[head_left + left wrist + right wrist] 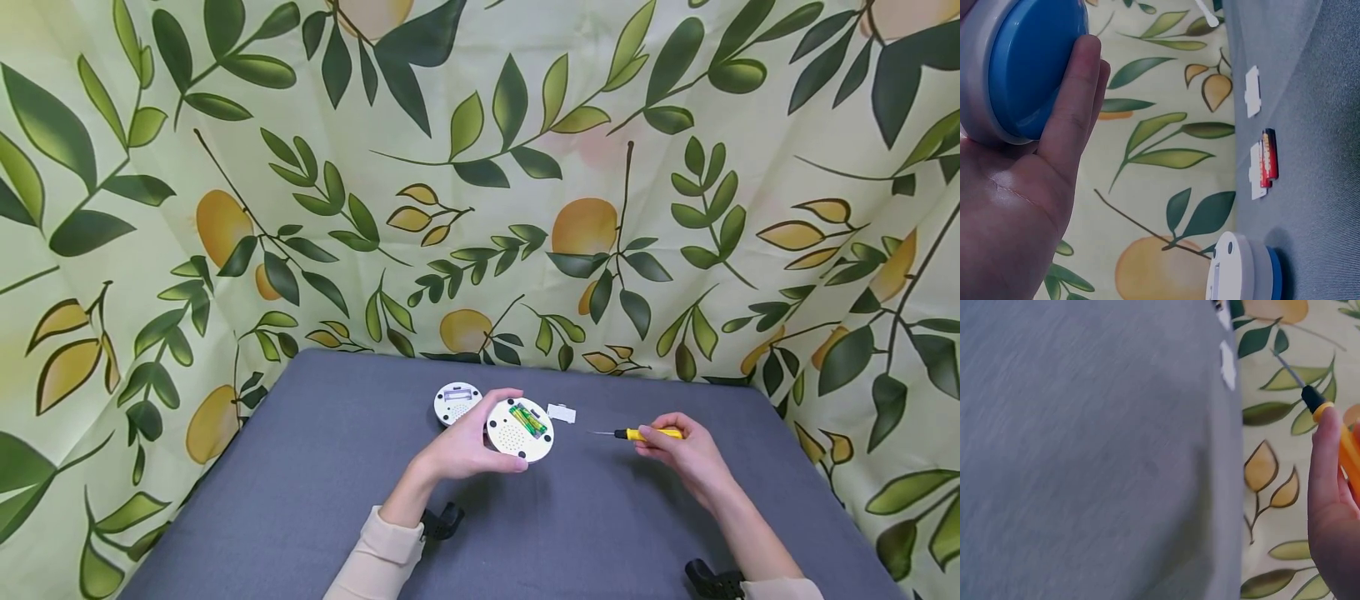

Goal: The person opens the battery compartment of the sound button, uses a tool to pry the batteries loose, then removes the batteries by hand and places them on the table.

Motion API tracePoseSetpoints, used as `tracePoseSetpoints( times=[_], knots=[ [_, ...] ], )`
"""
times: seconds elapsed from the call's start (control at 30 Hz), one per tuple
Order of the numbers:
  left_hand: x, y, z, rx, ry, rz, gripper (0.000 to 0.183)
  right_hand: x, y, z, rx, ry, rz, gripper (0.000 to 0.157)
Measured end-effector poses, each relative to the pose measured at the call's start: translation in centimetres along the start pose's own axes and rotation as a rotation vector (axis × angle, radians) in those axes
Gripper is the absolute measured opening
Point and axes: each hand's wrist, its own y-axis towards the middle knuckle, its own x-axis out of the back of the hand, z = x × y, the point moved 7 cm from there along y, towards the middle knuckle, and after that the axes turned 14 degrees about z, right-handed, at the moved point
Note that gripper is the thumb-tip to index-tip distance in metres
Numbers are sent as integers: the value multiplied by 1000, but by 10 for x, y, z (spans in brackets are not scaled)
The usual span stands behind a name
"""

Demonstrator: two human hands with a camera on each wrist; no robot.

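My left hand [467, 446] grips a round white buzzer button [510, 437] by its edges, above the table. Its underside faces up, with green batteries [528, 420] in the uncovered compartment beside a patch of small holes. The left wrist view shows the blue dome [1038, 62] on its other side. My right hand [693, 462] holds a small screwdriver [658, 433] by its yellow handle, the thin shaft pointing left toward the buzzer but apart from it. A second buzzer button [455, 398] lies upside down on the table behind my left hand, its battery compartment uncovered.
A white battery cover [562, 413] lies on the grey table [315, 500] right of the held buzzer. In the left wrist view, a red and black battery [1269, 159] lies over another white cover [1257, 181]. A leaf-patterned cloth [480, 208] hangs behind.
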Motion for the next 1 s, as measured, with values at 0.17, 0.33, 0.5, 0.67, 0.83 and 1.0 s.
tracePoseSetpoints(
  times=[0.17, 0.33, 0.5, 0.67, 0.83, 1.0],
  knots=[
    [0, 0, 0, 1, -3, 4, 90, 13, -4, -11, -23, -118, -72, 34],
    [-1, 0, 0, 1, -5, 9, 90, 25, -6, -22, -51, -239, -121, 37],
    [-1, 0, 0, 2, -15, 17, 90, 37, -9, -25, -84, -399, -175, 35],
    [-1, 0, -1, 3, -11, 18, 90, 49, -11, -18, -101, -667, -261, 30],
    [-1, 0, -1, 2, -8, 13, 90, 56, -13, -10, -136, -882, -316, 25],
    [-1, 0, -2, 2, -4, 6, 90, 58, -9, -9, -203, -939, -284, 26]
  ],
)
